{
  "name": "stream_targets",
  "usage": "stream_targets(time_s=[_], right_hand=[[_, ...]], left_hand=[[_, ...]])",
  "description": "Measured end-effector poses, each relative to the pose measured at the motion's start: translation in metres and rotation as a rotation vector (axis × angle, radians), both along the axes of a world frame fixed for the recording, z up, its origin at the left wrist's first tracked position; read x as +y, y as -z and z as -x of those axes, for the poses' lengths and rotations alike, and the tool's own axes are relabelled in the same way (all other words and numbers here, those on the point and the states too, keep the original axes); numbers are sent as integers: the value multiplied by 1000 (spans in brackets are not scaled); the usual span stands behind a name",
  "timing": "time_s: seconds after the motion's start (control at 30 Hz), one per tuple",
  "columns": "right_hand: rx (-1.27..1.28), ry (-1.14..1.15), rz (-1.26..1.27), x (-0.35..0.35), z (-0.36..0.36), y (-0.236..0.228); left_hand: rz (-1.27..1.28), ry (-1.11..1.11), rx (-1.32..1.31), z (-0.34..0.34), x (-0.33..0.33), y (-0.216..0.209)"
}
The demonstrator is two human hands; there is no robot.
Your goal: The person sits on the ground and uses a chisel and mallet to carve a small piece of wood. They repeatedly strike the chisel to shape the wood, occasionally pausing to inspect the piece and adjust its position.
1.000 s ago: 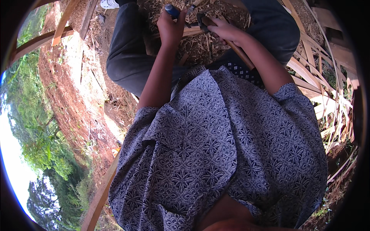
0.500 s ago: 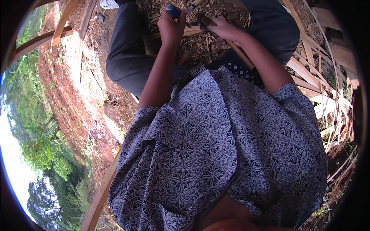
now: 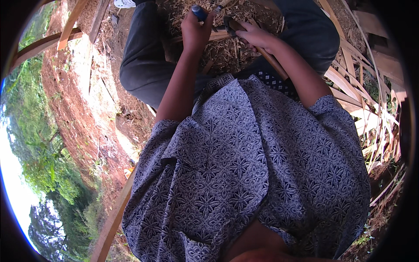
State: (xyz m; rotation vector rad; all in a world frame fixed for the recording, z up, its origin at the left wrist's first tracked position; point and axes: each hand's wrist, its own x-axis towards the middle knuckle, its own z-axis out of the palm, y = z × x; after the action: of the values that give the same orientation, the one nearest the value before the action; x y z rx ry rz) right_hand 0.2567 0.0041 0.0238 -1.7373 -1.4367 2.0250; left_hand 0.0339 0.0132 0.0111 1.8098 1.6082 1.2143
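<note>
Holding blue handle point(image 3: 199, 13) and hammer point(image 3: 273, 63)

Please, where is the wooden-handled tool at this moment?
In the head view, the wooden-handled tool is near the top, right of centre, gripped in the right hand, its dark end toward the left hand.

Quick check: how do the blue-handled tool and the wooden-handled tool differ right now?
Colour: the blue-handled tool is blue at the grip; the wooden-handled tool has a brown shaft.
Length showing: only a short stub of the blue-handled tool pokes out of the left hand; the wooden-handled tool's shaft runs well past the right hand.
Working end: the wooden-handled tool's dark head shows; the blue-handled tool's is unclear.
Shared: each is gripped in one hand.
</note>
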Motion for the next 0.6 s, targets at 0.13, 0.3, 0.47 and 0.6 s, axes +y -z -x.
stream_targets(time_s=[0.13,0.3,0.47,0.6], right_hand=[[-6,-1,9,-1,1,-3],[-19,2,0,-1,0,1],[-18,-7,-8,-1,-1,-3],[-14,-9,-8,-1,0,-3]], left_hand=[[0,-10,20,1,0,3],[1,1,23,-1,0,1],[10,6,24,-3,1,-3],[2,-2,24,-2,0,-3]])
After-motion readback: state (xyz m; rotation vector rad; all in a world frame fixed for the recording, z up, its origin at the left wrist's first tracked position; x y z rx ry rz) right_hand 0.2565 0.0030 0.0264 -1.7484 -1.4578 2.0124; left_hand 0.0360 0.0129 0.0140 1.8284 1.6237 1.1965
